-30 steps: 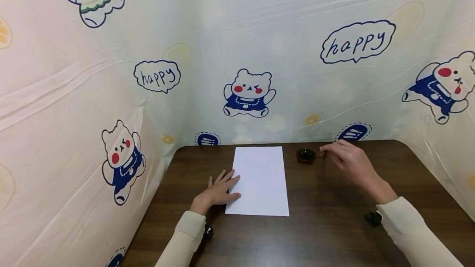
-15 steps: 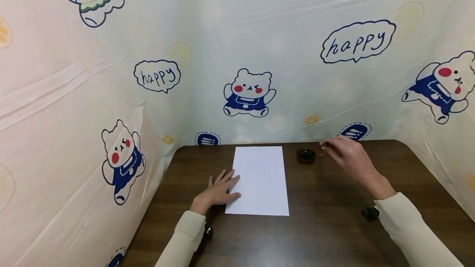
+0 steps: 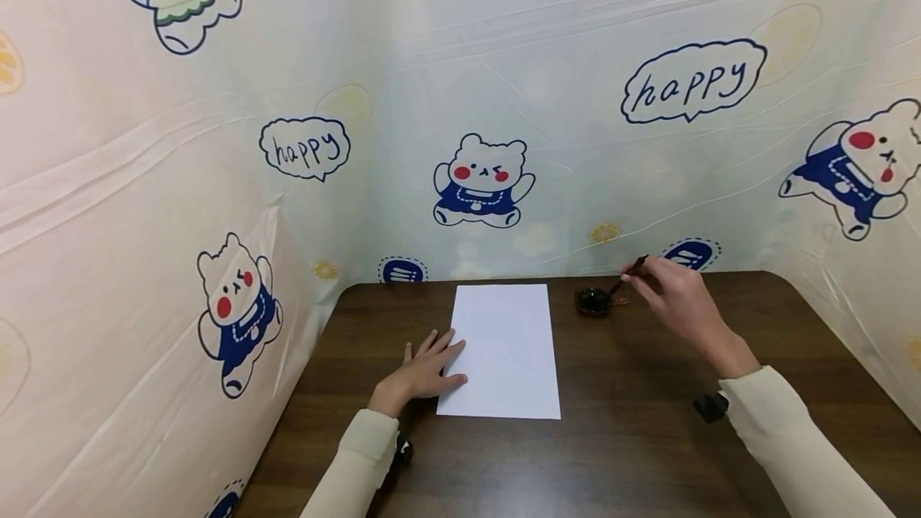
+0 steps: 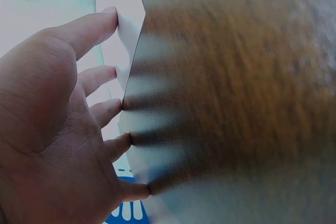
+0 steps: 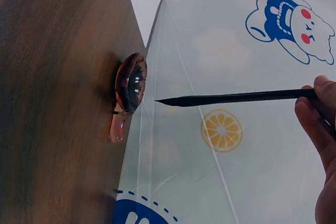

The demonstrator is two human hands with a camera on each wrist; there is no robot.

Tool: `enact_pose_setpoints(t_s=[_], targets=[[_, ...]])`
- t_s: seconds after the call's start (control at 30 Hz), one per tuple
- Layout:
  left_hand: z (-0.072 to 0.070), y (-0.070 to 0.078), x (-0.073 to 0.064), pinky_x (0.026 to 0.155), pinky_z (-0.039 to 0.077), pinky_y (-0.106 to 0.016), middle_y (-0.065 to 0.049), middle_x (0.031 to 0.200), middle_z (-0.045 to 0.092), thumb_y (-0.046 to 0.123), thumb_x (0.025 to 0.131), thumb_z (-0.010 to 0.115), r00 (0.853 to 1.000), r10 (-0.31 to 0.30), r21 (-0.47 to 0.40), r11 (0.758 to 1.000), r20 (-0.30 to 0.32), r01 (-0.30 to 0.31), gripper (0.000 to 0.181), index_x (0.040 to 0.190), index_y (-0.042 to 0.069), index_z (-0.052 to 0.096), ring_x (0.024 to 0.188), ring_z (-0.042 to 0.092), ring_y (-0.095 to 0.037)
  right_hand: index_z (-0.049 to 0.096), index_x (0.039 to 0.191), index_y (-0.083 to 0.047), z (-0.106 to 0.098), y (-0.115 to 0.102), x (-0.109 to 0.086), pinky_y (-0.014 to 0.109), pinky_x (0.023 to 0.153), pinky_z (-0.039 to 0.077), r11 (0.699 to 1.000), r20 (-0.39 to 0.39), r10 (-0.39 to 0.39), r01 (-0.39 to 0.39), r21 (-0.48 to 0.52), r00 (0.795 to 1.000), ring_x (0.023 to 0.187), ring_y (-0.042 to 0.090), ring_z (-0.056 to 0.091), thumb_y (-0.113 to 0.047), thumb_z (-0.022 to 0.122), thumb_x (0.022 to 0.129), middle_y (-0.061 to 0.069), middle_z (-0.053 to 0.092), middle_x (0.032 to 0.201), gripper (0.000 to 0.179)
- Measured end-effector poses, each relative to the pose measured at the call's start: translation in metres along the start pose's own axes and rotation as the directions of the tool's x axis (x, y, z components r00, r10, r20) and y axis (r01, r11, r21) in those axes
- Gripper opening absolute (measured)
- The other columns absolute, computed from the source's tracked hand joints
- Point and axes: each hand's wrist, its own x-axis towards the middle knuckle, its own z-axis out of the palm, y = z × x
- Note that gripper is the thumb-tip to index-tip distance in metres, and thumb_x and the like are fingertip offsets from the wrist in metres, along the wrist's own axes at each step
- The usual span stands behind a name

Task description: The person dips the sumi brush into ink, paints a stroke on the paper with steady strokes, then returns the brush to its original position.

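Two-handed: pinching slim black brush (image 5: 236,97) in right hand (image 3: 679,302), guide tip (image 5: 164,101) slowly near dark glossy dish (image 3: 592,302) at far right; with left hand (image 3: 420,374) spread, steady white rectangular paper (image 3: 505,354) to dish's left.

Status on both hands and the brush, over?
Left hand spread on left edge of paper, which looks blank. Right hand grips brush, clear of dish. Nothing seen between brush and dish.

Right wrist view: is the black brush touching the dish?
No, the black brush points toward the dish with a visible gap between.
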Motion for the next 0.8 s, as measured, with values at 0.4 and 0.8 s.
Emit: enact_pose_setpoints(t_s=[0.4,0.8], targets=[[0.0,-0.001,0.001,0.123,0.002,-0.082,-0.009,0.18,0.02,0.052,0.104,0.062,1.0,0.004,0.004,1.0,-0.001,-0.004,0.074,0.167,0.021,0.039,0.167,0.008,-0.043,0.074,0.107,-0.006,0.009,0.002,0.003,0.024,0.068,0.055,0.996,-0.015,0.083,-0.083,0.016,0.996,0.079,0.022,0.076,0.009,0.086,0.081,0.006,0.081,0.098,0.032],[-0.001,0.0,0.0,0.123,0.002,-0.082,-0.01,0.179,0.02,0.051,0.104,0.062,1.0,0.01,0.004,1.0,0.0,-0.01,0.075,0.167,0.019,0.038,0.166,0.009,-0.044,0.073,0.106,-0.004,0.023,0.01,0.001,0.016,0.071,0.054,0.988,-0.037,0.144,-0.142,0.051,0.989,0.077,0.025,0.076,0.005,0.085,0.084,0.008,0.081,0.095,0.027]])
